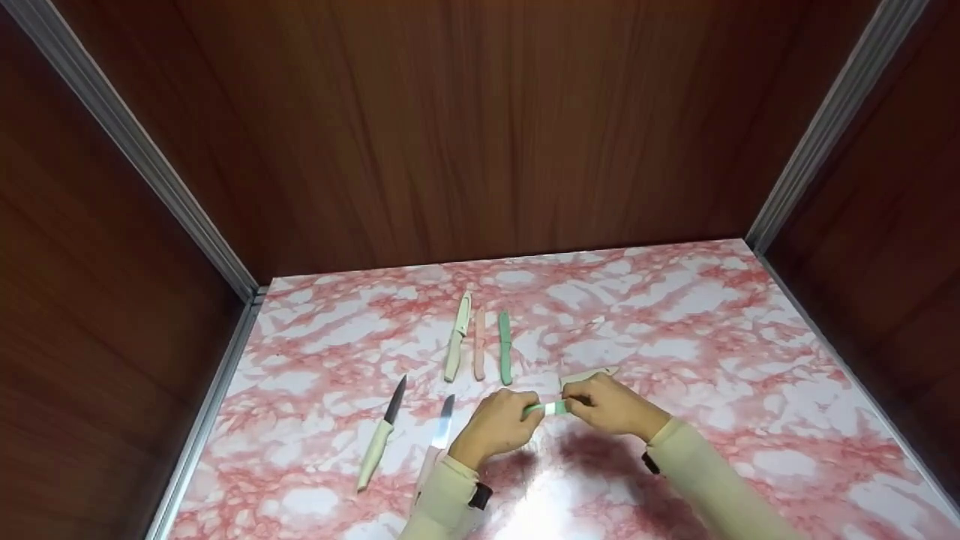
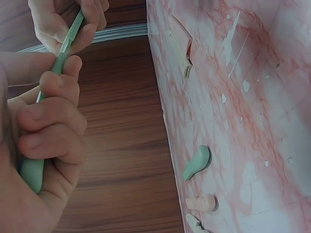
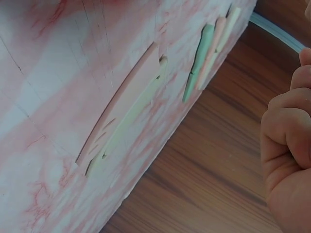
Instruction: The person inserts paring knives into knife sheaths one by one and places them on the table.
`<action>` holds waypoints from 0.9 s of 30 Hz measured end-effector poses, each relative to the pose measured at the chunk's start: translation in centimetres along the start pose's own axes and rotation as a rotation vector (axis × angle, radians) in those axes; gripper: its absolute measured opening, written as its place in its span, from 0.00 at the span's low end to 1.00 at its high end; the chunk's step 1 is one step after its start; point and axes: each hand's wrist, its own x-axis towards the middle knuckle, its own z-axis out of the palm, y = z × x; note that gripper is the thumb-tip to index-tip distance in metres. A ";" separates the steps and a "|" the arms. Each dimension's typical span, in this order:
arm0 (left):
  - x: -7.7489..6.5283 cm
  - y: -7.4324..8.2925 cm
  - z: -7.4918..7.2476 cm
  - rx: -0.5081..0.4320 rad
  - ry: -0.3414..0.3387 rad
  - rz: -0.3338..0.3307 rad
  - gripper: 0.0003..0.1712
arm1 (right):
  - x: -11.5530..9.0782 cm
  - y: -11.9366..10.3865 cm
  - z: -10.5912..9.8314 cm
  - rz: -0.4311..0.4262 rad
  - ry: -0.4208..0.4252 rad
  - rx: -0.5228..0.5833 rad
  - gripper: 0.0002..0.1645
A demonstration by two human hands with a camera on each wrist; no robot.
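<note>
Between both hands, above the table, is a green knife with its green blade cover. My left hand (image 1: 501,421) grips the knife's handle (image 2: 33,174), fingers curled round it. My right hand (image 1: 609,405) pinches the green blade cover (image 2: 73,30) at the other end. A short bright stretch of blade (image 1: 550,409) shows between handle and cover; the rest of the blade is hidden. In the right wrist view my right hand (image 3: 291,141) appears at the edge, its grip out of sight. Beyond it lie a pink blade cover (image 3: 121,99) and a cream blade cover (image 3: 133,114), side by side.
Farther back lie a cream knife (image 1: 456,341), a pink knife (image 1: 480,349) and a green knife (image 1: 505,349), all covered. At left, a cream-handled knife (image 1: 375,450) and a pink-handled knife (image 1: 442,424) have bare blades. Wooden panels (image 1: 480,135) enclose the marbled table (image 1: 750,360).
</note>
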 end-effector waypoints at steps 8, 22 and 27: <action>0.1 0.1 0.0 0.002 -0.006 0.007 0.15 | 0.1 -0.1 -0.1 0.023 -0.012 0.003 0.14; 0.2 0.2 0.2 -0.004 -0.016 -0.023 0.14 | 0.2 0.0 0.2 -0.041 0.012 -0.023 0.16; 0.2 0.3 0.2 -0.010 -0.014 -0.018 0.14 | 0.2 0.0 0.2 -0.033 0.002 -0.009 0.17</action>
